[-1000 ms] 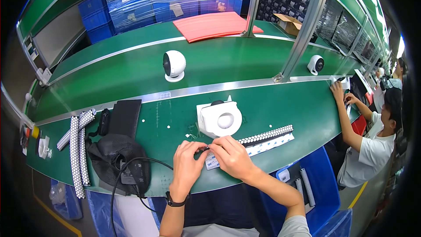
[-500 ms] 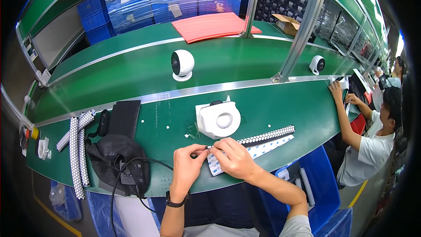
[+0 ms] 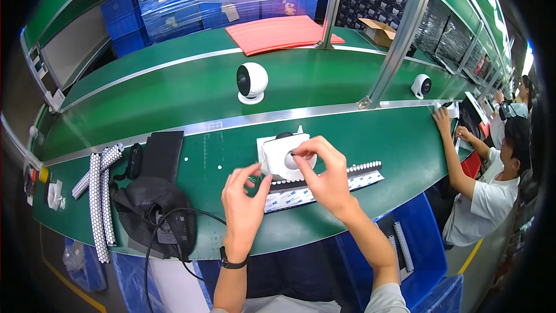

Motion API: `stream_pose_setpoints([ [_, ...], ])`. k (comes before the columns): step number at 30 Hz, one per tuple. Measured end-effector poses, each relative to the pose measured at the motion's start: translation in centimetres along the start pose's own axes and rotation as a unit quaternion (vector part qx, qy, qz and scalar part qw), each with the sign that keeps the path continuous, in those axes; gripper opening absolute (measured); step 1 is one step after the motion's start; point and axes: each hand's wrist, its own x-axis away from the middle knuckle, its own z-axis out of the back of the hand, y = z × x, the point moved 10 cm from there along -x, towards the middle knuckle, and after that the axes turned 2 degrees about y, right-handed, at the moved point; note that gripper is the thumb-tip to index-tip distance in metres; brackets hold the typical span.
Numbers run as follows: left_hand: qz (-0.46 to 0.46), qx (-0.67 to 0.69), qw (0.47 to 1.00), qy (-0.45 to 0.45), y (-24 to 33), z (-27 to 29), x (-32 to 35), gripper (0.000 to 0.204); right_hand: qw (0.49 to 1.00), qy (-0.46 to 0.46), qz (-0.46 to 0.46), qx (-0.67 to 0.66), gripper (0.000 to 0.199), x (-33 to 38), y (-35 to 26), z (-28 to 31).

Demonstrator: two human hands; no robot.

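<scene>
My right hand (image 3: 329, 177) reaches over a white rounded fixture (image 3: 279, 153) on the green bench. Its thumb and index finger pinch together at the round recess, and whatever lies between the tips is too small to make out. My left hand (image 3: 246, 203) hovers at the fixture's near left side, its fingers curved and apart, nothing in them. Just beyond and between the hands lies a strip of small round white dots on black (image 3: 365, 168). Along its near edge runs a white backing sheet with blue print (image 3: 295, 198), partly hidden by my right hand.
White ball-shaped cameras (image 3: 252, 83) stand on the raised ledge. To the left lie dotted rolls (image 3: 96, 208), a black mesh bag (image 3: 153, 214) with a cable and a dark flat pad (image 3: 163, 156). A blue bin (image 3: 425, 226) sits below right, near a co-worker (image 3: 486, 191).
Both hands have come off the dotted strip, which has shifted slightly left. My right hand has moved up to the fixture's recess; my left has opened and drawn back a little.
</scene>
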Motion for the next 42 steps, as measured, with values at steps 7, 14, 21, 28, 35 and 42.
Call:
stream_pose_setpoints([
  [7,-0.007,0.115,0.993,0.02,1.3,-2.4,-2.4,0.03,0.998,0.005,-0.055,-0.012,0.014,-0.5,2.4,-1.6],
  [14,-0.005,0.129,0.991,0.023,0.4,-2.6,-2.6,0.029,0.999,0.002,-0.023,0.028,0.017,-0.9,1.6,-2.3],
  [21,-0.005,0.124,0.992,0.019,0.4,-2.7,-2.8,0.029,0.999,0.006,-0.028,0.045,0.018,-1.0,1.7,-2.3],
  [28,-0.005,0.118,0.993,0.017,0.5,-2.6,-2.7,0.03,0.998,0.002,-0.033,0.053,0.018,-1.0,1.7,-2.4],
  [35,-0.008,0.129,0.991,0.023,0.6,-2.5,-2.7,0.029,0.988,0.0,0.047,0.147,0.022,-0.6,0.1,-3.2],
  [42,-0.023,0.112,0.993,0.026,1.2,-2.1,-2.5,0.028,0.951,-0.015,0.098,0.294,0.034,-0.8,-2.5,-4.5],
])
